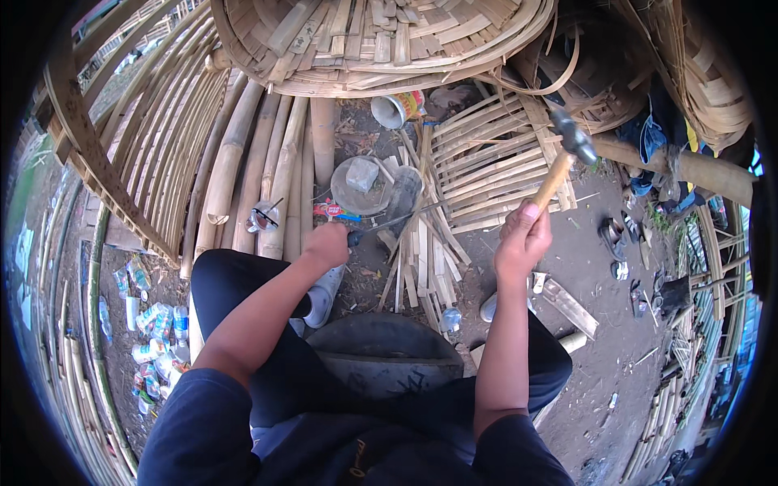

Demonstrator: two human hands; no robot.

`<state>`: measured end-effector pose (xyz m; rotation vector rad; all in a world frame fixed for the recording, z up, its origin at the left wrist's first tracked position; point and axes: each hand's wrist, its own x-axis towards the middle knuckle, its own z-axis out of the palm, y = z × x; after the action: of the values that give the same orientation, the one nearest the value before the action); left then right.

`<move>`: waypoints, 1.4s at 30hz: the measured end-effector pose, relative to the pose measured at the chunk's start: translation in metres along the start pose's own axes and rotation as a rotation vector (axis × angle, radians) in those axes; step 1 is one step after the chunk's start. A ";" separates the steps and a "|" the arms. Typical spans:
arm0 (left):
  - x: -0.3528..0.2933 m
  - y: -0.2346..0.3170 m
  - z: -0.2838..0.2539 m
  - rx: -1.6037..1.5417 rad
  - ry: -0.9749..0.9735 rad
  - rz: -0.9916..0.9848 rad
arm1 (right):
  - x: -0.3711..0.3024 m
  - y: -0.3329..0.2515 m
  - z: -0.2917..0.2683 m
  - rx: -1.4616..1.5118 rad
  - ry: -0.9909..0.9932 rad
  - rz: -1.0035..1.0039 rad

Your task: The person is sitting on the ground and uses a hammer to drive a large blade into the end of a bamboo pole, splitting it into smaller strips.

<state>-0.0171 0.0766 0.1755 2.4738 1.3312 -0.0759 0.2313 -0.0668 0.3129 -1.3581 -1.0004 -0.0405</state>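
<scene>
My right hand (523, 236) is raised and closed around the wooden handle of a hammer (554, 180). The hammer's metal head points up and away from me, above the slatted bamboo panel (486, 162). Lower and to the left, my left hand (327, 243) grips a thin metal tool (395, 220) by its dark handle. Its long shaft, screwdriver-like, points right over a heap of split bamboo strips (421, 263); the exact kind of tip is unclear. Hammer and metal tool are apart. Just beyond the shaft stands a short dark log (404, 191).
A round dish (347, 193) holds a pale grey block (361, 174). Large woven bamboo baskets (381, 73) overhang the far side. Bamboo poles (235, 162) lie left, near plastic bottles (162, 321). A dark round rubber tub (389, 332) sits between my legs; sandals (613, 236) lie right.
</scene>
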 end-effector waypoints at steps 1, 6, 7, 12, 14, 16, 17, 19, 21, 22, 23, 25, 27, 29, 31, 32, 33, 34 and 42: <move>0.001 0.000 0.001 -0.013 -0.006 -0.014 | 0.008 -0.018 0.002 0.223 0.042 -0.111; 0.005 -0.006 0.002 -0.035 -0.021 -0.021 | -0.046 0.062 0.031 0.426 0.189 -0.372; 0.003 -0.005 0.003 -0.039 0.002 -0.046 | -0.087 0.102 0.024 0.094 -0.040 -0.059; 0.009 -0.018 0.009 -0.073 0.008 -0.088 | -0.215 0.215 -0.036 -0.833 -0.795 0.901; 0.022 -0.025 0.004 -0.042 0.060 -0.082 | -0.199 0.214 -0.027 -0.751 -0.668 0.898; 0.015 -0.027 0.015 -0.034 0.039 -0.064 | -0.150 0.164 -0.007 -0.589 -0.548 0.850; 0.006 -0.030 0.011 -0.037 0.032 -0.065 | -0.114 0.121 0.011 -0.587 -0.463 0.557; 0.006 -0.015 0.012 -0.056 -0.005 -0.037 | -0.056 0.080 0.005 -0.260 -0.235 0.298; 0.007 -0.015 0.014 -0.051 -0.071 -0.056 | -0.011 0.015 0.008 0.255 -0.126 0.208; 0.007 -0.011 0.014 -0.053 -0.068 -0.055 | 0.002 0.000 0.004 0.362 -0.097 0.051; 0.007 -0.006 0.011 -0.055 -0.061 -0.049 | 0.007 -0.003 0.002 0.429 -0.060 -0.090; 0.006 -0.010 0.007 -0.046 -0.038 -0.047 | 0.002 0.012 0.013 0.517 0.040 -0.293; 0.007 -0.014 0.011 -0.041 -0.017 -0.019 | -0.044 0.068 0.034 0.502 0.080 -0.229; 0.005 -0.014 0.019 -0.032 -0.001 -0.037 | -0.117 0.148 0.027 -0.488 -0.349 0.241; 0.010 -0.015 0.027 -0.022 0.019 -0.028 | -0.184 0.210 0.008 -0.774 -0.600 0.695; 0.014 -0.026 0.032 -0.016 0.040 -0.026 | -0.214 0.230 -0.008 -0.761 -0.619 0.894; 0.009 -0.027 0.028 -0.025 0.053 -0.040 | -0.223 0.226 -0.016 -0.752 -0.657 1.091; 0.011 -0.024 0.022 -0.013 0.049 -0.039 | -0.218 0.229 -0.018 -0.697 -0.565 1.020; -0.003 -0.018 0.022 0.011 -0.060 -0.043 | -0.015 0.030 -0.011 0.303 -0.077 0.345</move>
<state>-0.0315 0.0768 0.1505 2.4324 1.3634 -0.1664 0.2451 -0.0747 0.2812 -1.2398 -0.7862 0.4101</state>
